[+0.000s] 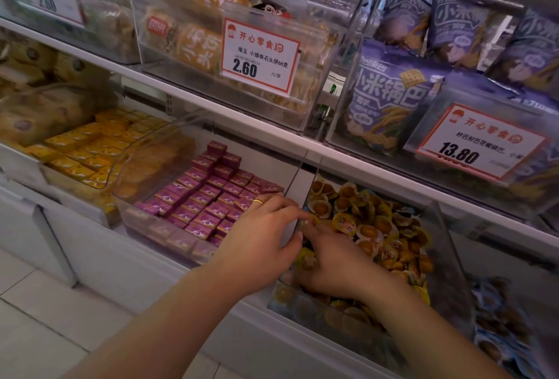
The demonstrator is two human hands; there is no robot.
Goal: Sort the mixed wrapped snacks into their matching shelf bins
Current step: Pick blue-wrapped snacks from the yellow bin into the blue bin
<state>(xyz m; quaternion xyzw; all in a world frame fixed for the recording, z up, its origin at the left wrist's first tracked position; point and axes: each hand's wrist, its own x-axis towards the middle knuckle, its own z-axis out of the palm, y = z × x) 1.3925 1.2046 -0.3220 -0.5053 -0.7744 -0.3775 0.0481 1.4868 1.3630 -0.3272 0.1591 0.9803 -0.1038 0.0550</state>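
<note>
Yellow-wrapped round snacks (pixel 379 224) fill the clear bin (pixel 450 245) on the lower shelf, and we have both hands at its left edge: our right hand (pixel 335 269) curls into the pile gripping wrappers, our left hand (pixel 260 239) pinches one yellow snack (pixel 313 221) over the divider beside the purple boxes (pixel 205 197). Above, tags read 2.60 (pixel 260 56) and 13.80 (pixel 481 141).

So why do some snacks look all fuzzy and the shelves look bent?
Head view: the wide lens bows the white shelf edge; the upper-left bin and blue packets at the frame's edges are smeared, while the 2.60 price tag reads sharply; the clear bin fronts carry soft glare.
</note>
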